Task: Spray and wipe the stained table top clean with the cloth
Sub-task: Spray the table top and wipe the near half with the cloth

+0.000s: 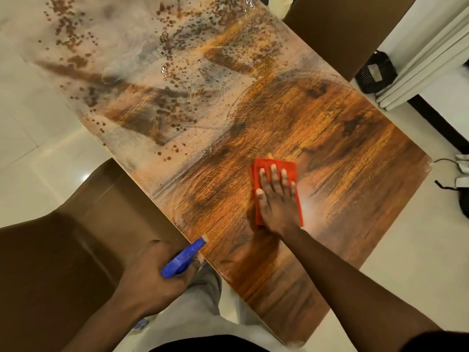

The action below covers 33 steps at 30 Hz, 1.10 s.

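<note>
Your right hand (278,199) is pressing flat, fingers spread, on the one red cloth (276,171); your left hand (157,273) is gripping the one blue spray bottle (184,257) at the tabletop (342,148) edge. Two brown chairs (63,250) are flanking the tabletop, its far half lying open but spotted.

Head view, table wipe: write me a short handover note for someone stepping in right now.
Left hand: closed around the blue spray bottle, held off the table's near edge.
Right hand: flat, fingers spread, pressing the red cloth on the table.
Done: near half looks wiped, wood grain clear.
Left: far half carries white film and brown droplets; wipe there next.
</note>
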Motion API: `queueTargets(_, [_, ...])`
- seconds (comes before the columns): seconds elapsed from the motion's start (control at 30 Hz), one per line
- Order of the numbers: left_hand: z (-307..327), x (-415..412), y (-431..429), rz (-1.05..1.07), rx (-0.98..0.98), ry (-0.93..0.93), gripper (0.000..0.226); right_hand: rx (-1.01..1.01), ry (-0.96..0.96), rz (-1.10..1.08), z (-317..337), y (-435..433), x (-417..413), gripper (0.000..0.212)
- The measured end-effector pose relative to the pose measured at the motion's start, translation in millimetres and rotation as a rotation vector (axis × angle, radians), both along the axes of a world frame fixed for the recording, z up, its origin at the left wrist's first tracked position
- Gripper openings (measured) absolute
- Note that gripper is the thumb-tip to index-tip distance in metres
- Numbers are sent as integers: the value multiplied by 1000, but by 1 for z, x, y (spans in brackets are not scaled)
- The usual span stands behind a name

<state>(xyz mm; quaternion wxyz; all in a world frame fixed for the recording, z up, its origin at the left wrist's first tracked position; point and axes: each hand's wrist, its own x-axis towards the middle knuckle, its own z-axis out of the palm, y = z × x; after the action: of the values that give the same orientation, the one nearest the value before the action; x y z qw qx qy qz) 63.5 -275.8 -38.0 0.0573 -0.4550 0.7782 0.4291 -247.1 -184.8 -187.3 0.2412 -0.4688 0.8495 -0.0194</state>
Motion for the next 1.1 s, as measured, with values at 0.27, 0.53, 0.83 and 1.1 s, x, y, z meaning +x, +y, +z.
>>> queueTargets(0.27, [20, 7, 35, 93, -33, -6, 55, -42, -51, 456, -7, 51, 106, 68])
queueTargets(0.53, [41, -2, 79, 141, 65, 1, 64, -74, 27, 572, 6, 196, 109, 67])
queueTargets(0.83, [56, 0, 124, 311, 71, 81, 38, 88, 41, 143, 20, 261, -6, 72])
queueTargets(1.1, [63, 27, 159, 470, 45, 77, 14, 78, -12, 68, 9, 122, 23, 80])
